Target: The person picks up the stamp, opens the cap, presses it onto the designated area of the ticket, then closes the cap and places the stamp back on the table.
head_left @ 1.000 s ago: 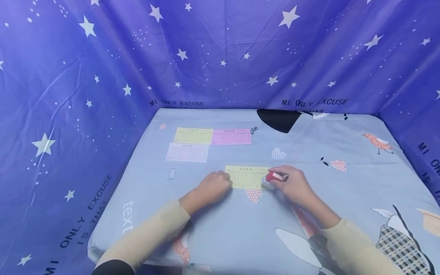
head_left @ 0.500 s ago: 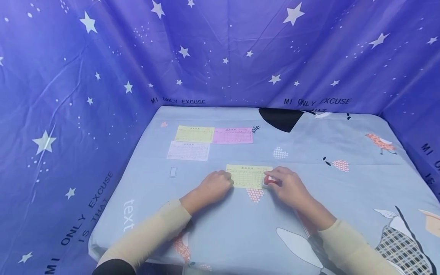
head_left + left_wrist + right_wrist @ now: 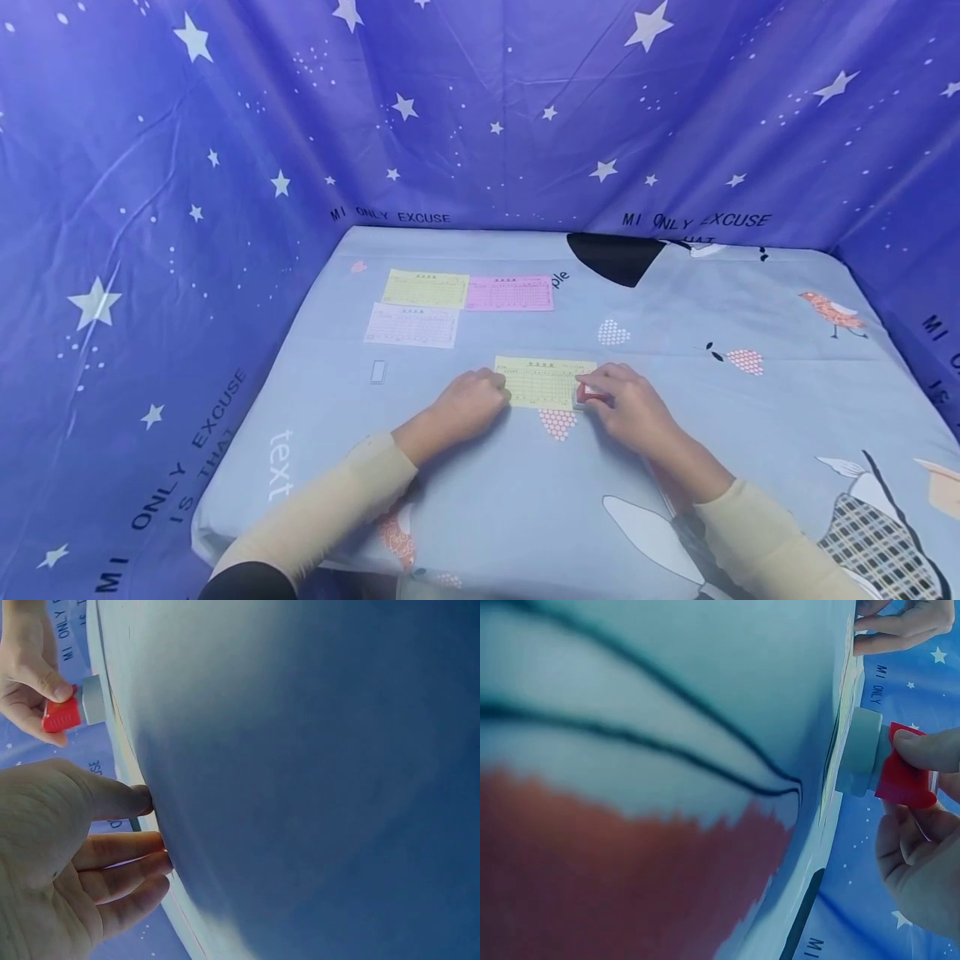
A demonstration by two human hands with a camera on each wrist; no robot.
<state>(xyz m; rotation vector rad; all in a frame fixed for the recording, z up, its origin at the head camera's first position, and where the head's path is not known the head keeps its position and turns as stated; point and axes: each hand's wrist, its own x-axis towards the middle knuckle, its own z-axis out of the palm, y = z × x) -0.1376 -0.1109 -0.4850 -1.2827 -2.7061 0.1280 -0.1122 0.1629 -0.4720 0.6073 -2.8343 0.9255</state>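
Observation:
A yellow printed form (image 3: 536, 383) lies in the middle of the table in the head view. At its left edge rests my left hand (image 3: 472, 406); in the left wrist view the thumb and fingertips touch down there and pinch nothing that I can see. My right hand (image 3: 636, 410) grips a stamp (image 3: 589, 394) over the form's lower right part. In the right wrist view the stamp (image 3: 906, 772) has a red handle and a grey base, held between thumb and fingers. Its base appears to stand on the form; the underside is hidden.
Further back on the left lie another yellow form (image 3: 425, 289), a pink form (image 3: 510, 293) and a white form (image 3: 411, 325), close together. A patterned light-blue cloth (image 3: 480, 500) covers the table. Purple star-printed curtains (image 3: 450, 75) enclose its back and sides.
The stamp, tilted a second ago, has been set upright and a little to the left on the yellow form by my right hand. My left hand stays at the form's left edge.

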